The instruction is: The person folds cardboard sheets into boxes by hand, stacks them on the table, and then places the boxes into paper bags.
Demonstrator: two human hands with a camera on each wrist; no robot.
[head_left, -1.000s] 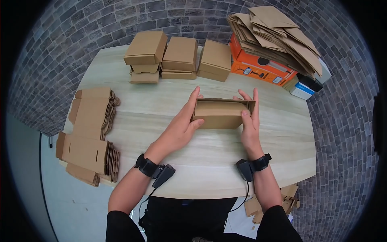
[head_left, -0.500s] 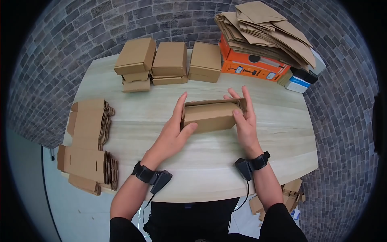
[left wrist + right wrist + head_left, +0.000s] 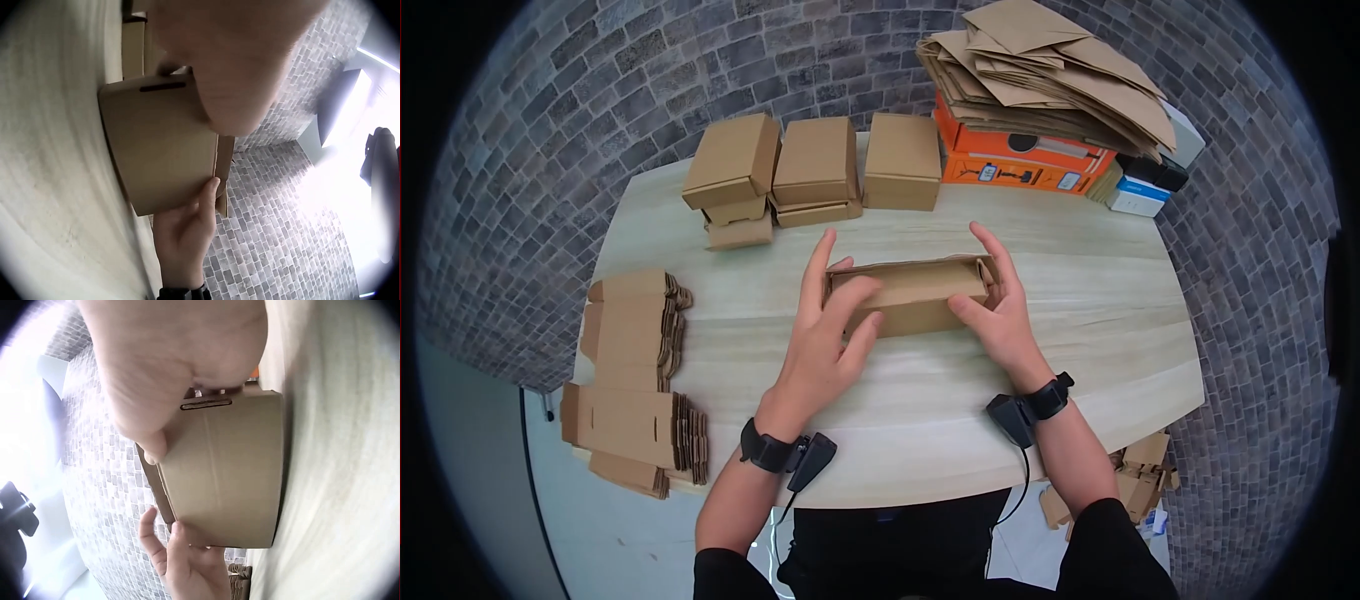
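Observation:
A partly folded brown cardboard box [image 3: 920, 318] stands on the table in front of the person, with its top uncovered and its long side facing them. At its left end is the left hand [image 3: 805, 345], fingers spread, one finger bent over the opening and the thumb near the close wall. The right hand [image 3: 1005, 325] holds the right end, thumb at the close wall's top edge and fingers along the end. In the left wrist view, the right thumb [image 3: 209, 190] touches the wall's edge. A narrow slot shows in the wall [image 3: 225, 469] in the right wrist view.
Flat cardboard blanks [image 3: 635, 330] lie stacked at the table's left edge. Folded boxes [image 3: 815, 160] stand along the back. An orange box [image 3: 1025, 172] at the back right bears a heap of brown cardboard sheets [image 3: 1050, 75]. Cardboard pieces [image 3: 1140, 480] lie on the floor at right.
The left hand has loosened from the box's left end, its fingers spreading and one bending over the opening. The right thumb stays at the close wall. The head view has shifted slightly.

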